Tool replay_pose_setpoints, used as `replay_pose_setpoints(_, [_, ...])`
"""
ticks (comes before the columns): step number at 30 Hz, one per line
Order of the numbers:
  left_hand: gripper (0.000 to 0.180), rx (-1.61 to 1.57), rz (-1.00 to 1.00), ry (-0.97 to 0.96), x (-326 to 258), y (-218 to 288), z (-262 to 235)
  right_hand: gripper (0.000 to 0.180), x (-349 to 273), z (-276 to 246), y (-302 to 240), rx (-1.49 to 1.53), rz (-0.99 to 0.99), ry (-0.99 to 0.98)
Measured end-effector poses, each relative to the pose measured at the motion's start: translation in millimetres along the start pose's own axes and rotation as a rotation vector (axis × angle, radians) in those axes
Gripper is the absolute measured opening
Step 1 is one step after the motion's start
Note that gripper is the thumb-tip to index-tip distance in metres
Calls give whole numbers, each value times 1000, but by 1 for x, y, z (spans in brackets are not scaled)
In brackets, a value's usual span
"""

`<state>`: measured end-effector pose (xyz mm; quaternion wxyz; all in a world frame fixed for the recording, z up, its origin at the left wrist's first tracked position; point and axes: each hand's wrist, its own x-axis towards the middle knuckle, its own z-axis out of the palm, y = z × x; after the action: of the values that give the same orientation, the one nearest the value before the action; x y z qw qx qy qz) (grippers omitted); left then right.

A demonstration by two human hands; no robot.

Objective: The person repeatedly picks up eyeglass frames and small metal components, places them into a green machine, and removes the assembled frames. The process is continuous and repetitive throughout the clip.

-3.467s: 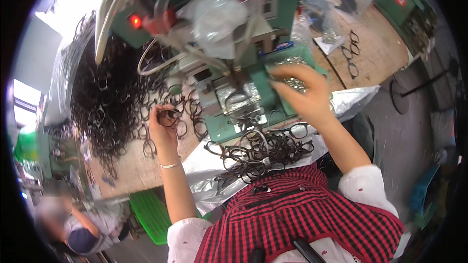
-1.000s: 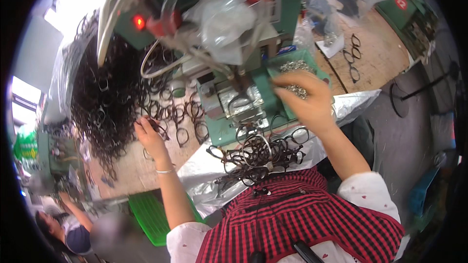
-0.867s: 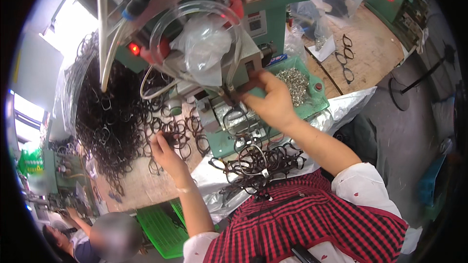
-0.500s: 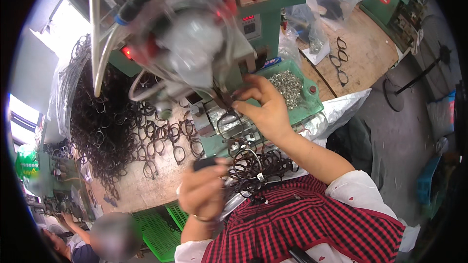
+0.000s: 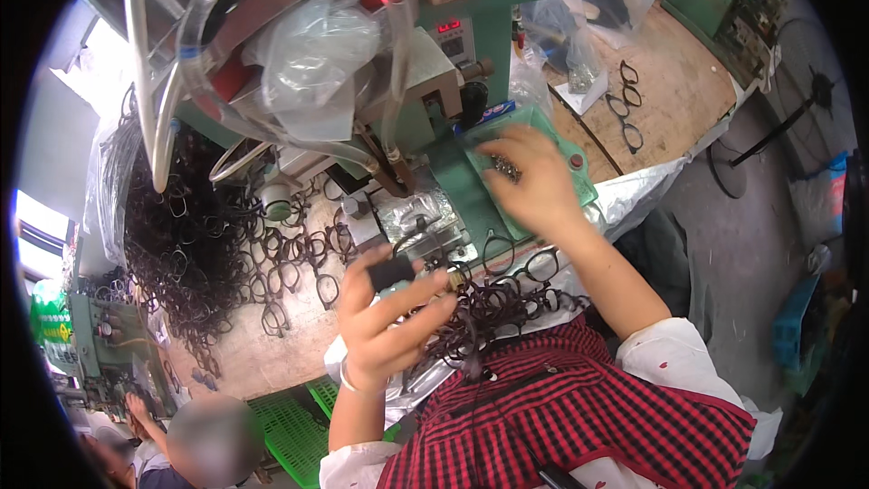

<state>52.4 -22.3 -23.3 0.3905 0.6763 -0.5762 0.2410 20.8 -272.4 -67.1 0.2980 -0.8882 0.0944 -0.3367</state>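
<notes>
My right hand [image 5: 539, 183] is over the green tray [image 5: 584, 183], thumb and fingers apart and bent down. Small silvery metal pieces [image 5: 507, 169] show between them; the hand covers most of the pile. To the left, my left hand [image 5: 385, 321] has its fingers bent round a dark eyeglass frame [image 5: 422, 225], whose rim sticks up beyond them. A flat black piece [image 5: 391, 273] shows between the thumb and fingers; what it is I cannot make out. Beneath and beside this hand lies a tangled heap of dark eyeglass frames [image 5: 493, 312].
A green machine [image 5: 496, 41] with red displays stands ahead; its brown-tipped nozzle [image 5: 394, 172] hangs over the metal work plate [image 5: 418, 210]. Clear tubes and a plastic bag [image 5: 312, 63] hang in front. A large frame pile [image 5: 186, 226] covers the left bench. Another person works at far left.
My right hand has moved from beneath the nozzle to the tray of metal pieces. My left hand has risen and its fingers have spread; the eyeglass frame is now beside it.
</notes>
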Motion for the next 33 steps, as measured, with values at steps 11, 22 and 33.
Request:
replay_pose_setpoints(11, [21,14,20,-84,-4,-24,13,16,-4,26,64,-225,-305,-106])
replay_pose_setpoints(22, [26,617,-379,573,-75,-2,-82,16,-22,-3,83,316,335,211])
replay_pose_setpoints(33, [33,718,-728,-160,-159,-233,-79,14,-19,9,51,273,288,117])
